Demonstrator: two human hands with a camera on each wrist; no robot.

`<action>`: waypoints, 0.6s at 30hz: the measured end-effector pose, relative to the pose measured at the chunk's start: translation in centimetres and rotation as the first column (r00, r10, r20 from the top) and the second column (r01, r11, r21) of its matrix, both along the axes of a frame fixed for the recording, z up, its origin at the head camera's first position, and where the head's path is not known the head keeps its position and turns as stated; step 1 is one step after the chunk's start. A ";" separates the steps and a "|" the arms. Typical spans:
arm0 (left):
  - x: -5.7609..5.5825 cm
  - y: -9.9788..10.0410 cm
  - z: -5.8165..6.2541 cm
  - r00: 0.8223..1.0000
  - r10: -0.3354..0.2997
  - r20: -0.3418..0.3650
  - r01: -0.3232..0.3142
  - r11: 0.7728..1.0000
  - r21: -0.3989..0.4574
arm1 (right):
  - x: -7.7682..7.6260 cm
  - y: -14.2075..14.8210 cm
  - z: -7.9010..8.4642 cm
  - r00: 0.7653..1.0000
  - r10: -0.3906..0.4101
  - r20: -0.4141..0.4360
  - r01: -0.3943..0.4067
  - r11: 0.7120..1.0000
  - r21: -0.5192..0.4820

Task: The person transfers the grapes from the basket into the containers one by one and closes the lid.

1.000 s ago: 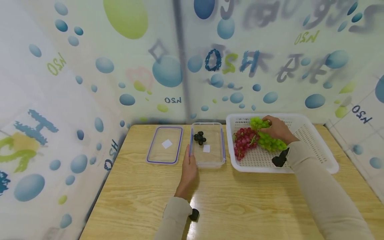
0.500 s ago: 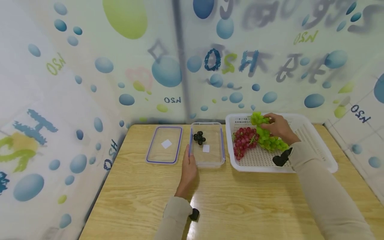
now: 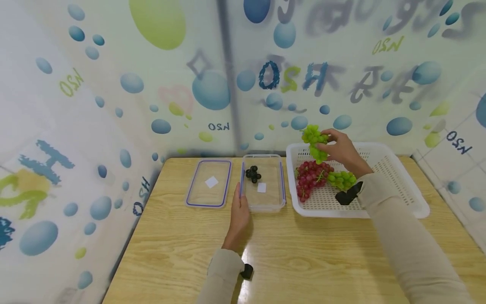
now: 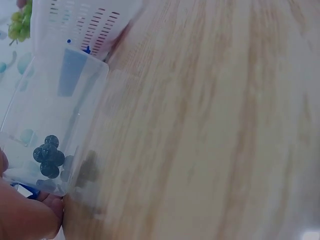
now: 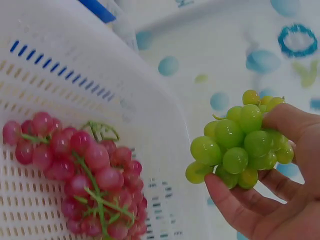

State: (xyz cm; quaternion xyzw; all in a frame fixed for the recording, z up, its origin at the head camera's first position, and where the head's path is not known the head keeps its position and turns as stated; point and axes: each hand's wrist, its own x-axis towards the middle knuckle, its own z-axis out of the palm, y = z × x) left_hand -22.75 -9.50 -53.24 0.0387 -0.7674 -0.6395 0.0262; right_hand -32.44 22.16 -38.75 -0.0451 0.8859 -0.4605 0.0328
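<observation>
My right hand pinches a bunch of green grapes between thumb and fingers, up above the back left of the white basket. In the right wrist view the green grapes hang beside the basket wall, clear of it. Inside the basket lie a bunch of red grapes and more green grapes. My left hand rests with extended fingers against the left side of a clear plastic container. A small cluster of dark grapes sits in the container, towards its back left.
A clear lid with a blue seal and a white label lies left of the container. The basket stands close on the container's right. Behind them the wooden table meets a patterned wall.
My right hand has lifted the green grapes up out of the basket and shifted left with them; the other green grapes stay behind. My left hand keeps its place at the container.
</observation>
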 end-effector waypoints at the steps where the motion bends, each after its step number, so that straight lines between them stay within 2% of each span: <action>1: 0.0 0.0 0.0 1.000 0.002 0.001 -0.002 1.000 0.003 | 0.0 -0.4 0.1 1.000 0.006 0.005 -0.006 1.000 0.004; 7: 0.0 0.2 -0.4 1.000 0.003 -0.007 -0.003 1.000 0.015 | -0.2 -2.4 0.0 1.000 0.012 0.012 -0.012 0.998 0.057; 8: 0.2 0.2 0.2 1.000 0.000 0.001 0.000 1.000 0.024 | -0.2 -2.8 -0.1 1.000 0.010 0.009 -0.011 0.998 0.065; 10: 0.3 0.2 0.1 1.000 -0.001 0.014 0.000 0.999 0.042 | -0.2 -3.4 -0.1 1.000 0.012 0.004 -0.013 0.998 0.068; 18: 0.0 0.1 -0.3 1.000 0.022 0.015 -0.022 1.000 0.019 | -0.1 -5.8 -0.1 0.997 0.016 0.073 -0.013 0.999 -0.030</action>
